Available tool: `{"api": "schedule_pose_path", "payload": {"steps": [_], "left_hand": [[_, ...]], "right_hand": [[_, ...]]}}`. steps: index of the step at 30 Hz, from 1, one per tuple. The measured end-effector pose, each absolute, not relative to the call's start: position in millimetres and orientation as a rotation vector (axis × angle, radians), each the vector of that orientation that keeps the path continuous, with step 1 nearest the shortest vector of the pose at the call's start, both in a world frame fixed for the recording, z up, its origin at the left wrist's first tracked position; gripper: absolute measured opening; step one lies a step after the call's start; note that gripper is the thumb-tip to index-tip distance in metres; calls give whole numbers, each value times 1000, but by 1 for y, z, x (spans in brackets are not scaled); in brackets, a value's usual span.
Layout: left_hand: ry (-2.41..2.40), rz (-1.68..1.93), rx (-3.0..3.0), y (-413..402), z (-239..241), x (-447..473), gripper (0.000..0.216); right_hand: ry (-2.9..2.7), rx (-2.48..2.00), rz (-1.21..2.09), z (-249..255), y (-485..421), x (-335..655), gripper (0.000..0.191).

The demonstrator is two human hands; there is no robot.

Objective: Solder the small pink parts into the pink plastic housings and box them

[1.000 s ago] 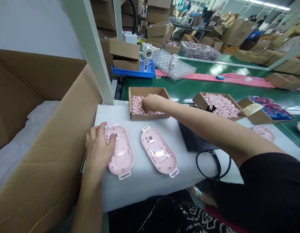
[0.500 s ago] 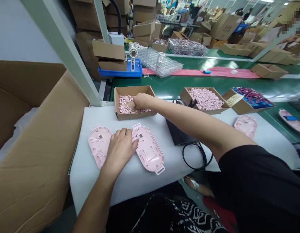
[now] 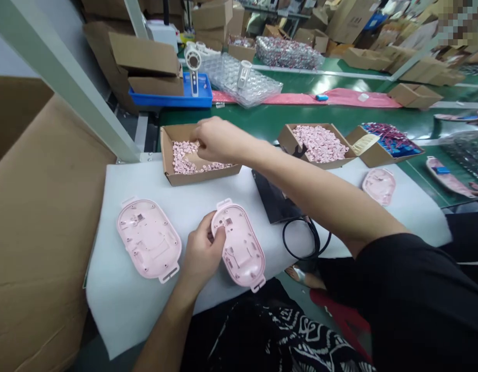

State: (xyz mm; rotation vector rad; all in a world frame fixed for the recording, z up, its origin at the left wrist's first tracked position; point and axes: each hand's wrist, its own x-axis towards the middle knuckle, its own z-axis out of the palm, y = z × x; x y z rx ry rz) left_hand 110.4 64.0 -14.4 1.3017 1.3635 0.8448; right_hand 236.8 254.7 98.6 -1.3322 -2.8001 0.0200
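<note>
My left hand (image 3: 203, 248) grips the upper left edge of a pink oval plastic shell (image 3: 243, 253), thumb on its inner face and fingers under the rim. The shell lies open side up, showing screw posts and a small square cutout. My right hand (image 3: 219, 138) is over a cardboard box (image 3: 204, 178) of small pink plastic parts (image 3: 180, 160), its fingers pressed together. The fingertips are partly hidden, so what they hold cannot be made out. A second pink shell (image 3: 149, 240) rests on the white-covered table to the left, untouched.
Farther right stand another box of small pink parts (image 3: 320, 144) and a box of wires (image 3: 392, 139). A black flat object (image 3: 275, 199) and a coiled black cable (image 3: 320, 248) lie under my right arm. A large carton (image 3: 49, 232) borders the table's left side.
My right hand has lifted slightly from among the small pink parts. My left hand has moved from between the shells to grip the right-hand shell's edge. The view has shifted.
</note>
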Motion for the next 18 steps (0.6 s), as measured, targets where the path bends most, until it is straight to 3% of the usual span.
{"api": "schedule_pose_path", "payload": {"steps": [5, 10, 18], "left_hand": [[1336, 843, 1337, 70, -17, 104, 34], [1293, 814, 1403, 70, -16, 103, 32], [1331, 852, 1445, 70, -22, 103, 33]], "right_hand": [[-2385, -900, 342, 105, 156, 273, 20], [-1974, -849, 753, 46, 102, 286, 21], [-2012, -936, 740, -1, 94, 280, 24]]}}
